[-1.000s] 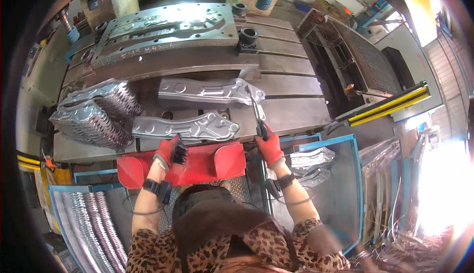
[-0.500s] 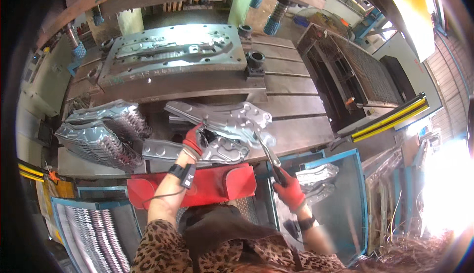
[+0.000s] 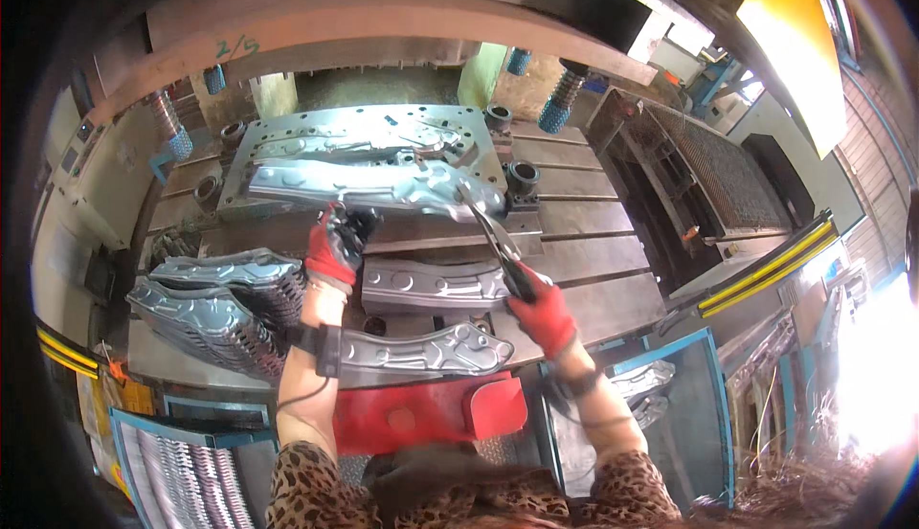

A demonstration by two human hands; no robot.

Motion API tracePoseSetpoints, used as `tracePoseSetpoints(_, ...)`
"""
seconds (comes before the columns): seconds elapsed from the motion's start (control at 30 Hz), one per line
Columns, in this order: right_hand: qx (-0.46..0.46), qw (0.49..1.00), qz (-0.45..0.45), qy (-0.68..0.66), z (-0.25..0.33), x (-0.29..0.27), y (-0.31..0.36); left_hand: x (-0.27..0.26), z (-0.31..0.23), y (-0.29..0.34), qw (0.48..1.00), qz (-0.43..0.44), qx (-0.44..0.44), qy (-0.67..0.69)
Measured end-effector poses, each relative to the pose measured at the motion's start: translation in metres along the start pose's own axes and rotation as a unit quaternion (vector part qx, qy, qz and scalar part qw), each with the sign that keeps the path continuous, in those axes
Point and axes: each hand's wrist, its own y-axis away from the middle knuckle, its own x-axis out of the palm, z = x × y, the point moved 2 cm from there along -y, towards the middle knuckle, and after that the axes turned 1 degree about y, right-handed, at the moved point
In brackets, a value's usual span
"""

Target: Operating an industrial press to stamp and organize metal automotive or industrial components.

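Note:
A long stamped metal panel lies across the front of the lower die. My right hand, in a red glove, is closed around the dark handle of long metal tongs. Their jaws reach the right part of that panel. My left hand, in a red glove with dark fingers, is curled just below the panel's left part. Something black shows at its fingers, and I cannot make out what it is. Two more formed panels lie nearer me, one a grey panel, the other a front panel.
Nested stamped parts stand at the left of the press bed. Overhead hangs the upper press beam, with spring-wrapped guide posts. A red pad is at the front edge. Blue-framed bins hold parts; a yellow-black bar stands right.
Both hands have moved away from me, carrying the upper panel from the near stack onto the front of the die. The two nearer panels now show uncovered. The whole view has shifted.

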Motion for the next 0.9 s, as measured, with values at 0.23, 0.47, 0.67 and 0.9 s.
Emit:
tracePoseSetpoints(0.23, -0.041, 0.995, -0.024, 0.088, 0.011, 0.075, -0.136, 0.013, -0.037, -0.056, 1.0, 0.008, -0.002, -0.007)
tracePoseSetpoints(0.47, 0.004, 0.992, -0.017, 0.127, 0.028, 0.081, -0.183, -0.006, -0.026, -0.034, 0.988, 0.039, 0.044, -0.143)
tracePoseSetpoints(0.67, -0.012, 0.982, 0.029, 0.186, 0.054, 0.073, -0.184, -0.034, 0.009, 0.032, 0.993, 0.021, -0.041, -0.107)
tracePoseSetpoints(0.9, -0.015, 0.962, 0.045, 0.268, 0.072, 0.085, -0.178, -0.04, 0.022, 0.105, 0.982, -0.068, -0.022, -0.173)
